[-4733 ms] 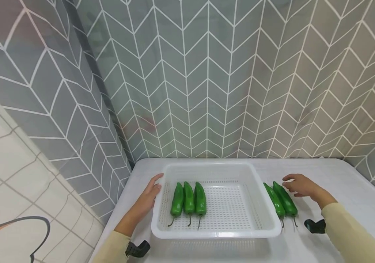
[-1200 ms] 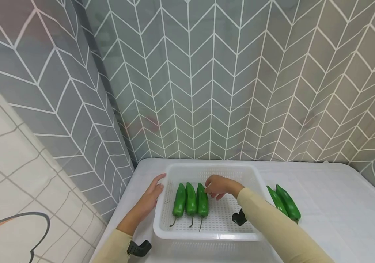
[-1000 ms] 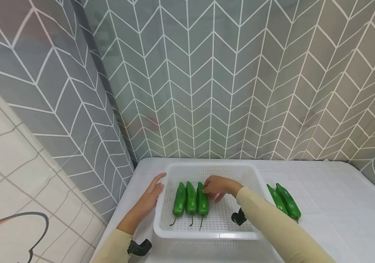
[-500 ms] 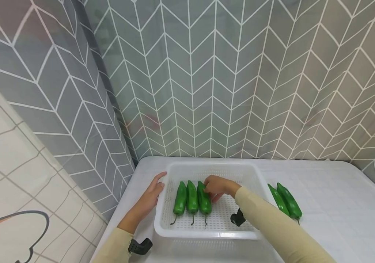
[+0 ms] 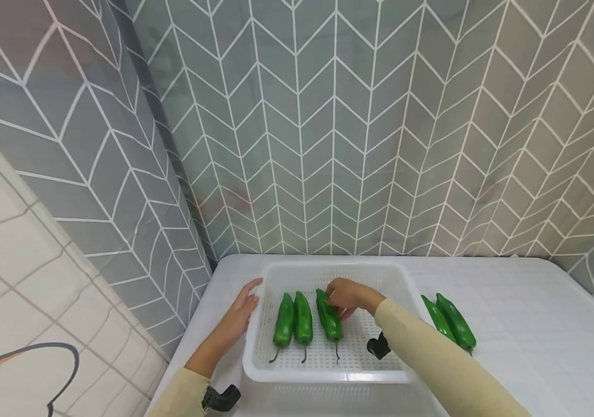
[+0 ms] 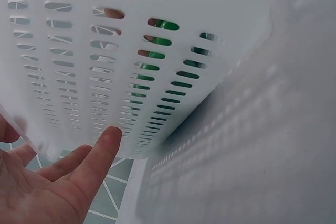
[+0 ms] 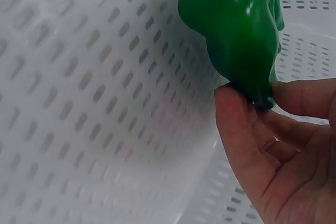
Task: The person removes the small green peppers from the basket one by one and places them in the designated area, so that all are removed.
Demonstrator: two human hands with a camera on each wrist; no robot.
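Observation:
A white perforated plastic basket stands on the table. Inside it, two green chili peppers lie side by side on the left, stems toward me. To their right, a third green pepper lies slightly slanted. My right hand pinches this one near its narrow tip. The right wrist view shows thumb and fingers of the right hand on either side of the tip of the pepper. My left hand is at the basket's left side, its extended fingers against the outer wall.
Two more green peppers lie on the white-covered table right of the basket, partly behind my right sleeve. A grey patterned curtain rises behind the table and along the left.
My right hand came from the table peppers into the basket and took hold of the rightmost pepper there. That pepper has shifted right and tilted, leaving a gap beside the other two. The left hand stayed.

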